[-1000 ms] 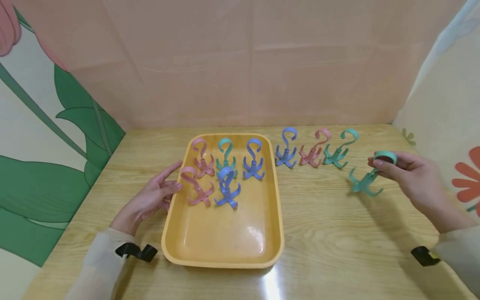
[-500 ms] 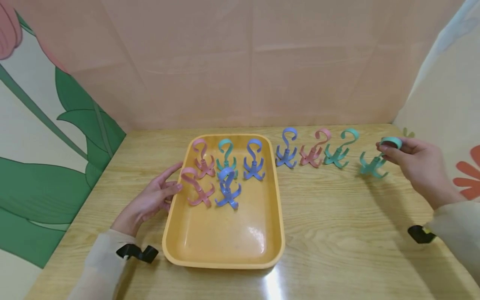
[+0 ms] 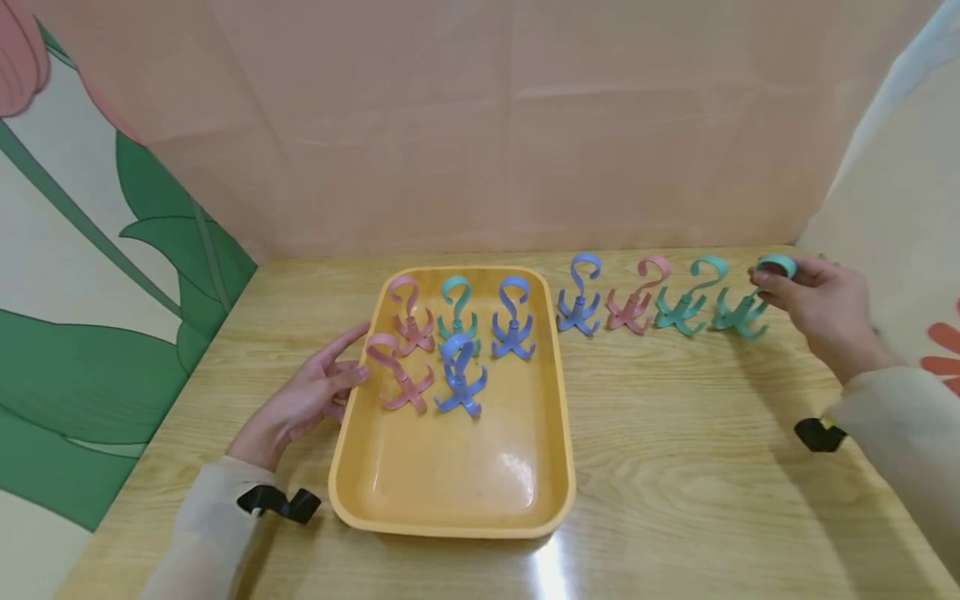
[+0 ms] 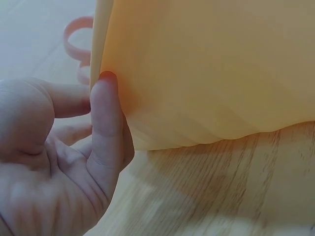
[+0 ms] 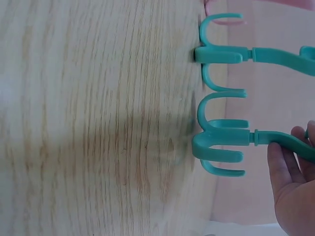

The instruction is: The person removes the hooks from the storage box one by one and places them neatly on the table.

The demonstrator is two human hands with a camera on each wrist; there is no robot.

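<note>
My right hand pinches the curved top of a green four-prong hanging hook. That hook stands upright at the right end of a row, its prongs down at the table. Beside it stand another green hook, a pink hook and a blue hook. In the right wrist view, the fingers lie along the held hook's stem. My left hand grips the left rim of a yellow tray, its fingers against the outer wall. Pink, green and blue hooks stand inside the tray's far half.
The wooden table runs up to a pink cloth backdrop. A floral panel borders the left side, and a pale panel with a red flower the right. Black straps sit on both wrists.
My right hand has carried the green hook back toward the row, where it now stands beside the other green one. The left hand has stayed at the tray rim.
</note>
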